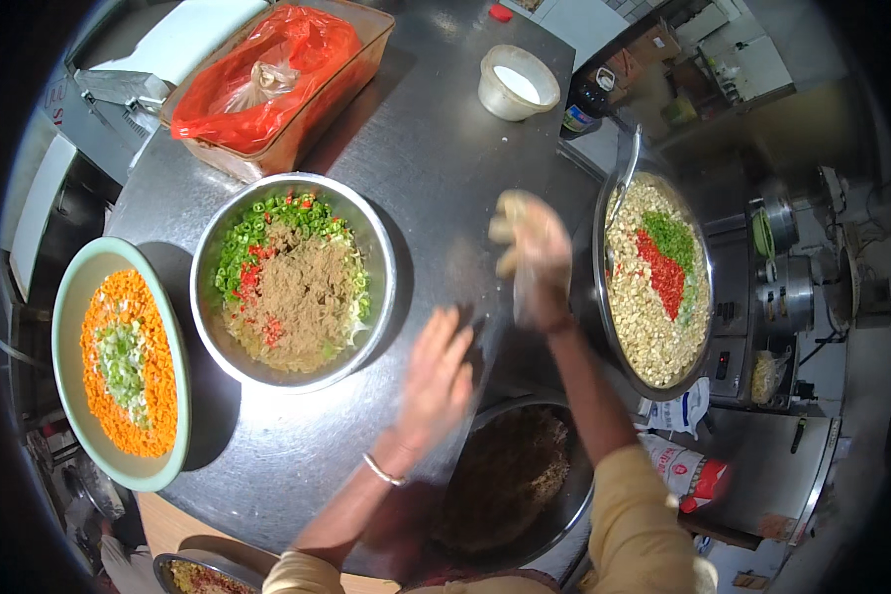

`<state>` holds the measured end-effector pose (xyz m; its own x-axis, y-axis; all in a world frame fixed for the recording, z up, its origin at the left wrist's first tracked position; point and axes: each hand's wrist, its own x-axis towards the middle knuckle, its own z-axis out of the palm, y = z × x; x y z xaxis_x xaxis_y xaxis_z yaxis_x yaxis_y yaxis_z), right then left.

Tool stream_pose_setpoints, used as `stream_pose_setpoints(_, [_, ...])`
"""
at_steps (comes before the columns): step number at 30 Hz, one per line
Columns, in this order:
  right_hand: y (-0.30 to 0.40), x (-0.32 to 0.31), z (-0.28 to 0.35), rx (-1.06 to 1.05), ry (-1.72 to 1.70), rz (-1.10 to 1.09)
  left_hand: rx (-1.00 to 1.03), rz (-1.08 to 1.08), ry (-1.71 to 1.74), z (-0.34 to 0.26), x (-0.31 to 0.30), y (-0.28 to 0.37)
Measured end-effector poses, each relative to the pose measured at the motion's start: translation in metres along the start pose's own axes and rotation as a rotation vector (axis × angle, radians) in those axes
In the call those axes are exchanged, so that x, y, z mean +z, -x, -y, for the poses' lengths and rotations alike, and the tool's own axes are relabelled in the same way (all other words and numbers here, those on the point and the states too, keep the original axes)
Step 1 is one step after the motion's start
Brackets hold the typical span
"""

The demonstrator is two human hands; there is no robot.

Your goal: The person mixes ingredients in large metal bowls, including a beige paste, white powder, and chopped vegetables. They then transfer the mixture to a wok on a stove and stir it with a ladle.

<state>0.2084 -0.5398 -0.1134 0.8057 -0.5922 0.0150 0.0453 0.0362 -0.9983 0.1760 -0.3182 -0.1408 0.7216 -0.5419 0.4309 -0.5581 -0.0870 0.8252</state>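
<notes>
My left hand (436, 375), bare with a silver bangle at the wrist, is over the steel table, fingers extended and holding nothing. My right hand (532, 256) wears a clear, soiled glove and is blurred, with fingers apart and no object visible in it. Left of my hands sits a steel bowl (391, 286) of chopped green onion, red pepper bits and brown powder. To the right of my right hand is a large pan (601, 297) of pale diced food with red and green heaps. A wide basin (516, 475) with dark contents lies below, between my forearms.
A green basin (67, 349) of orange diced food stands far left. A tub (319, 122) lined with a red plastic bag is at the back left. A small bowl (490, 93) of white powder and a red cap (500, 12) lie at the back. Another bowl (165, 568) shows bottom left.
</notes>
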Motion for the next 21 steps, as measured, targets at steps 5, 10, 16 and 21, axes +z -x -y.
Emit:
stream_pose_setpoints(5, [-0.17, 0.001, -0.011, -0.119, 0.381, 0.004, -0.168, 0.052, -0.053, 0.045, 0.039, 0.051])
stream_pose_setpoints(10, [-0.274, -0.038, -0.071, -0.1, 0.826, -0.163, -0.136, 0.017, -0.049, 0.047, 0.046, 0.058])
stream_pose_setpoints(16, [-0.262, -0.013, -0.073, -0.288, 1.482, -0.215, -0.144, -0.006, -0.081, 0.047, 0.041, 0.056])
stream_pose_setpoints(21, [-0.177, -0.02, -0.059, -0.11, 1.198, -0.169, -0.097, -0.047, -0.075, 0.046, 0.047, 0.056])
